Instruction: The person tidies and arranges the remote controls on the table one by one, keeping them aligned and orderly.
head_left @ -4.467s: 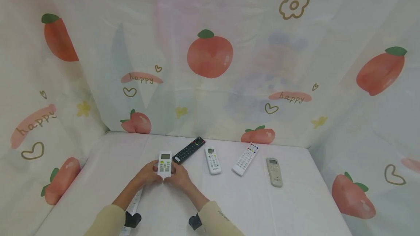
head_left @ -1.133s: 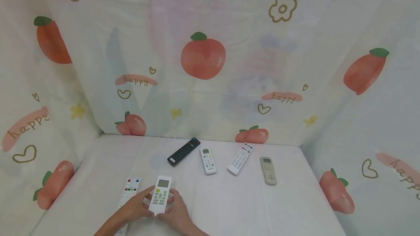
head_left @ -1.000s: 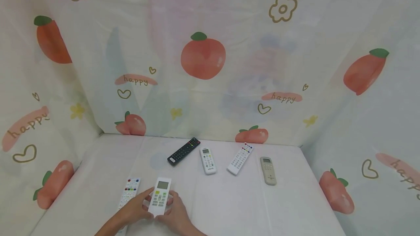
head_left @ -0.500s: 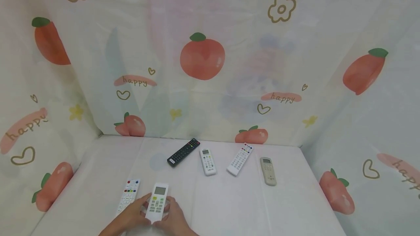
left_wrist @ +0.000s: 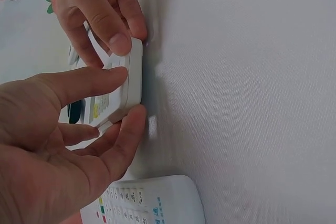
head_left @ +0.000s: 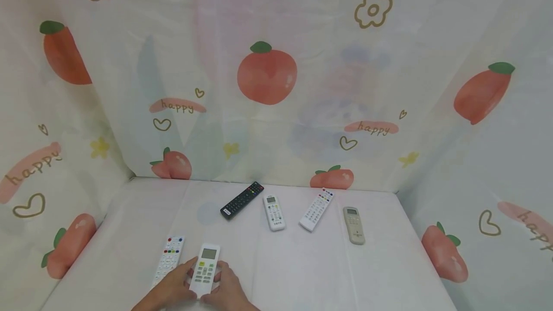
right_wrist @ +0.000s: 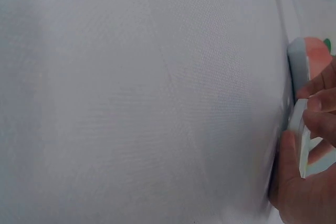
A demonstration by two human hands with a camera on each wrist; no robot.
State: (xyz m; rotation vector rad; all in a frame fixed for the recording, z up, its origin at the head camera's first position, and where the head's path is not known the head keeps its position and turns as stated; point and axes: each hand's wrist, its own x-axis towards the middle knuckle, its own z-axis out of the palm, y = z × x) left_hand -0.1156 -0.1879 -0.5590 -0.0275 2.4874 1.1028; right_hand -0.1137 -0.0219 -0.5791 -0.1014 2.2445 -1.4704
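Observation:
A white air-conditioner remote control [head_left: 205, 270] with a grey screen and a yellow button is at the front left of the table. My left hand [head_left: 174, 284] grips its left edge, while my right hand [head_left: 229, 289] holds the opposite side. Seen by the left wrist camera, the thumbs of the left hand [left_wrist: 58, 145] and right hand [left_wrist: 100, 9] lie on the remote's near end [left_wrist: 135, 72]. Its underside is very close to the cloth; whether it touches, I cannot tell. A white remote with coloured buttons [head_left: 168, 258] lies just left, partly hidden by my left arm.
Farther back lie a black remote [head_left: 242, 200], a white remote with a small screen [head_left: 274, 212], another white remote [head_left: 317, 209] and a beige remote [head_left: 354, 225]. The white-covered table [head_left: 302, 268] is enclosed by printed fabric walls [head_left: 268, 133].
Both hands have brought the air-conditioner remote from beside the black remote toward the table's front, slightly left. In the last half second it has shifted only a little nearer. The other remotes stay put.

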